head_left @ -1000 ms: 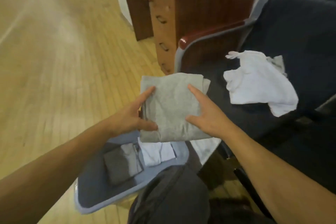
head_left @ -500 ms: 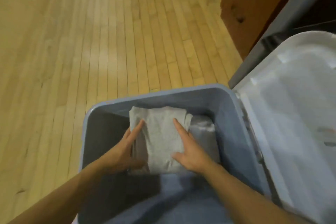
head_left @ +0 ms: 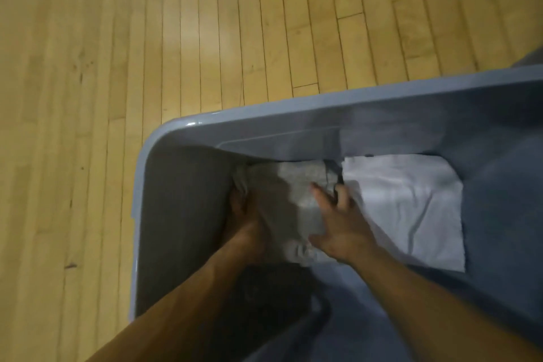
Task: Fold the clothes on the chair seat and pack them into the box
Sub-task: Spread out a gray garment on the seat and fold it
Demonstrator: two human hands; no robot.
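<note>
Two folded garments are showing inside one container; entries are running from largest to smallest.

Blue plastic storage box (head_left: 293,114): standing on the wood plank floor (head_left: 147,38), filling the frame from 3 to 7 o'clock, open at the top.

White folded garment (head_left: 411,209): lying flat on the box bottom at 3 o'clock of the grey one, already packed, edges touching it.

Grey folded garment (head_left: 302,185): sitting against the far wall at frame centre, being settled into place.

Right hand (head_left: 338,226): lying flat on the grey garment's 3 o'clock edge, fingers spread and straight, pressing rather than grasping.

Left hand (head_left: 244,214): lying in shadow at the garment's 9 o'clock edge; fingers appear tucked at or under the fold, but whether they are gripping cannot be told.

Progress, as judged: at least two pieces are packed. The chair seat is lying out of view, so what is remaining there cannot be counted.
</note>
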